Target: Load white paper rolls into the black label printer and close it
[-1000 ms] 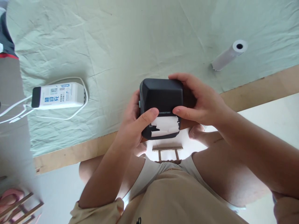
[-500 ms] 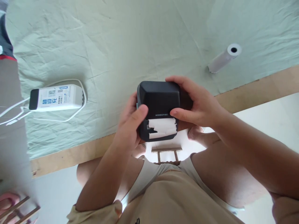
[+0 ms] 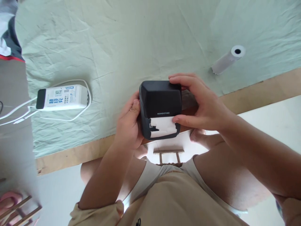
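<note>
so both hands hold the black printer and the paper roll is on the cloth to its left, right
Not quite. The roll is on the cloth to the right of the printer, not to its left, as the head view shows. The rest stands: the left hand and the right hand both hold the black printer.

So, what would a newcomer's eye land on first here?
The black printer, gripped by left hand and right hand at the table's near edge, torn white paper at its slot. Then the white power bank at left and the paper roll far right, on the green cloth.
</note>
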The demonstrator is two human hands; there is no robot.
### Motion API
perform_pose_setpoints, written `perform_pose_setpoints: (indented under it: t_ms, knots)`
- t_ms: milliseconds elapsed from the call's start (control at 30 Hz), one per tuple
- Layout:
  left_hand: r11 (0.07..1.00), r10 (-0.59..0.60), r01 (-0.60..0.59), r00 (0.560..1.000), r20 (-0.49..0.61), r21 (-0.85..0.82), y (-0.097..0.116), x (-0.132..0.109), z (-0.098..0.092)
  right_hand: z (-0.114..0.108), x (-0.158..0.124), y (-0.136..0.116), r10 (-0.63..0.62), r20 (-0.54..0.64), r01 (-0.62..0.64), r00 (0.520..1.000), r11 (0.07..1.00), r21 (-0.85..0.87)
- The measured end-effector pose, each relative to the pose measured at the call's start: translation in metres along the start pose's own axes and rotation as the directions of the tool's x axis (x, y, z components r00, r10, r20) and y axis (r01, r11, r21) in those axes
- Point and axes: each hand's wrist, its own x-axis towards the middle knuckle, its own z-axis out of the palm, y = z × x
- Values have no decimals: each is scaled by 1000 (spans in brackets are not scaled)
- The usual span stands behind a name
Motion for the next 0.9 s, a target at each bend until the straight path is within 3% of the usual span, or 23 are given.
perform_pose_setpoints:
  t_ms: [167, 267, 333, 400, 467, 567, 633, 733, 900]
  knots:
    - [998, 1, -2, 1000, -22, -63, -2, 1, 2, -8, 7, -13, -56, -196, 23, 979, 986, -168]
    - [993, -31, 30, 1000, -5, -117, -3, 2, 4, -7, 12, -29, 101, -318, -117, 943, 993, -31]
    - [991, -22, 28, 999, 48, -130, -3, 1, 5, -5, 16, -36, 147, -372, -118, 917, 988, 100]
    - [992, 2, 9, 996, 87, -125, -3, 0, 5, -1, 21, -36, 97, -441, -37, 892, 989, 143]
    - [996, 12, -4, 995, 96, -86, -2, -3, 5, 2, 25, -34, -19, -494, 32, 869, 999, 17]
    - [1000, 16, -17, 995, 99, 7, 1, -7, 4, 5, 27, -32, -126, -341, 11, 931, 947, -320]
    - [999, 29, -31, 994, 103, 23, 2, -9, 4, 5, 27, -33, -86, -200, -15, 976, 891, -453]
    - [999, 35, -34, 995, 97, -10, 2, -9, 3, 3, 25, -37, 13, -70, -45, 997, 882, -468]
    - [1000, 26, -25, 993, 113, -14, 0, -8, 2, -4, 25, -45, 98, 62, -60, 993, 890, -452]
